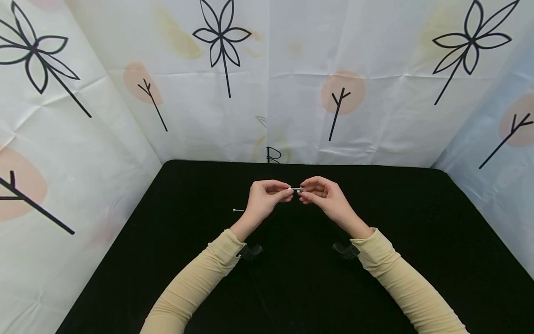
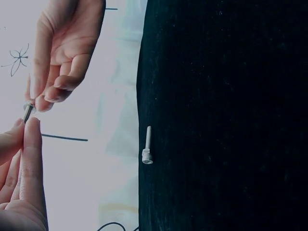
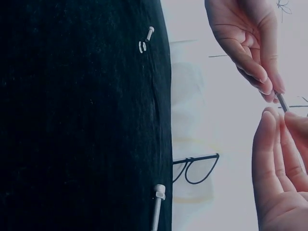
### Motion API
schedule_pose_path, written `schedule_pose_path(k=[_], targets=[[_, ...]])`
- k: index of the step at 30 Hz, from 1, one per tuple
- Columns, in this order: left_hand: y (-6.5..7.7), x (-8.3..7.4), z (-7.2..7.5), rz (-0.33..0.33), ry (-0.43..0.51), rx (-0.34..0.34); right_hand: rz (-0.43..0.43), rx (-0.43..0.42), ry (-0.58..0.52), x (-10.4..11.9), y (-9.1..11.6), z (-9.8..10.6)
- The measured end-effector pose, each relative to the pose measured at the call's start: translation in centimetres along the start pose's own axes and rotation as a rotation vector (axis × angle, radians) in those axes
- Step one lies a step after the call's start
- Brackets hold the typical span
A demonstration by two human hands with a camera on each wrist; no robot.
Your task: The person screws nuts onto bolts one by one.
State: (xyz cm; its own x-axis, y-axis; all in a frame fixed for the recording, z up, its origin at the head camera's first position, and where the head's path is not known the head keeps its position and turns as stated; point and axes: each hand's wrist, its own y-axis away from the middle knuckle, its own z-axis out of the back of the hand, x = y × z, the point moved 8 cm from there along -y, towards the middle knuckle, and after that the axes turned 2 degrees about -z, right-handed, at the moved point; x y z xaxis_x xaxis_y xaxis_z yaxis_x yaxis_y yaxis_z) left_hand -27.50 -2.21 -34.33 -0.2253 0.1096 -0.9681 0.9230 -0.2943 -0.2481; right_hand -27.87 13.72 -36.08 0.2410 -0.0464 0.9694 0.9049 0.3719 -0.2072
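A slim metal bolt (image 1: pixel 295 189) lies level between the fingertips of both hands, raised in front of the backdrop in the wrist views. My left hand (image 1: pixel 267 199) pinches one end of it between thumb and fingers. At the other end, the thumb and fingers of my right hand (image 1: pixel 325 197) pinch a small shiny round metal piece (image 2: pixel 29 107) around the bolt; fingertips partly hide it, and I cannot tell whether it is a nut or a washer. A second bolt (image 2: pixel 147 147), with a nut close to its head, lies on the black cloth near the left wrist.
The black-covered table (image 1: pixel 292 287) ends at a white patterned curtain (image 1: pixel 292 116) behind and at both sides. In the right wrist view, a further bolt (image 3: pixel 150 33) and two small rings (image 3: pixel 142 47) lie on the cloth. Dark wrist cameras (image 1: pixel 251 252) hang below both cuffs.
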Motion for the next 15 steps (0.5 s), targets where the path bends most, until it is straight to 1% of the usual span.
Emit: schedule_pose_path(k=[3,6,10,12,15], targets=[[0.01,0.14,-0.02,0.007,0.006,0.001,0.007,0.000,-0.007,0.00,-0.02,0.01],[0.02,0.37,-0.05,0.009,0.009,0.002,-0.021,-0.014,0.030,-0.30,-0.08,0.09],[-0.06,0.48,-0.12,-0.009,0.001,0.005,-0.062,-0.017,0.056,-0.83,-0.19,0.15],[-0.12,0.51,-0.15,-0.011,0.002,0.006,-0.057,-0.014,0.041,-0.87,-0.18,0.13],[-0.17,0.59,-0.15,-0.003,0.009,0.004,-0.022,-0.014,0.004,-0.60,-0.12,0.14]])
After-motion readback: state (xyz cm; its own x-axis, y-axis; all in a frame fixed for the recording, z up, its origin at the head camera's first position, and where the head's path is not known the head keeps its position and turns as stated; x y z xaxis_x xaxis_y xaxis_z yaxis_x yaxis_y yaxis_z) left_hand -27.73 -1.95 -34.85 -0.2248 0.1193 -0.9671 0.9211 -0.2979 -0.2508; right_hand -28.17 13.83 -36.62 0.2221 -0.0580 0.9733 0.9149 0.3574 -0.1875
